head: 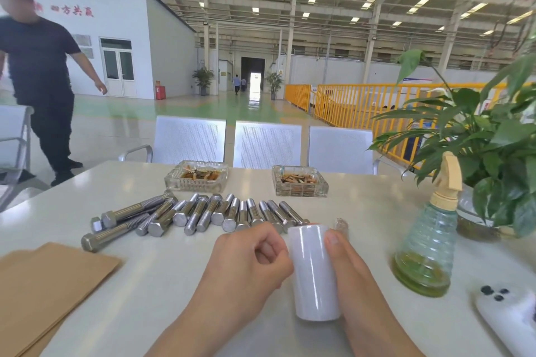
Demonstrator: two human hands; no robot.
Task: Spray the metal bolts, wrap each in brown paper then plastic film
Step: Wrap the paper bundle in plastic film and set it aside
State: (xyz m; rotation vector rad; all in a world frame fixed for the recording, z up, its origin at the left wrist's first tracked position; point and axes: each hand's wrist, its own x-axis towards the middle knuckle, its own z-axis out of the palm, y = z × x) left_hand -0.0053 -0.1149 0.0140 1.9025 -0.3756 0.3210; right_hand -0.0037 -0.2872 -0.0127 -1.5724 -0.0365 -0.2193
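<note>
Both hands are on the roll of plastic film (pixel 314 272), which sits on end on the white table (pixel 362 211) right between them. Left hand (pixel 255 258): fingers curled in, fingertips bunched against the roll's left side, up near its top; I can't tell whether they pinch a loose edge of film or just press there. Right hand (pixel 345 258): wrapped along the roll's right side, thumb up near the top rim, the other fingers hidden behind the roll, so I read that as a hold.

Just beyond my knuckles, the bolts (pixel 203 214) lie in a rough row, hex heads mostly toward me, with the ones further left of the left hand longer and lying crosswise over each other. Well to the left of the left hand, near the table's edge, I see sheets of brown paper (pixel 49 287) lying flat. To the right of the right hand stands the spray bottle (pixel 429 246), a little greenish liquid in the bottom. Nearer me on that side, a white phone (pixel 510 316) lies back up. Past the bolts, two glass ashtrays (pixel 197 177). Far right, a leafy plant (pixel 493 136) in a glass bowl. Off to the left, a person in black (pixel 40 72) stands on the floor.
</note>
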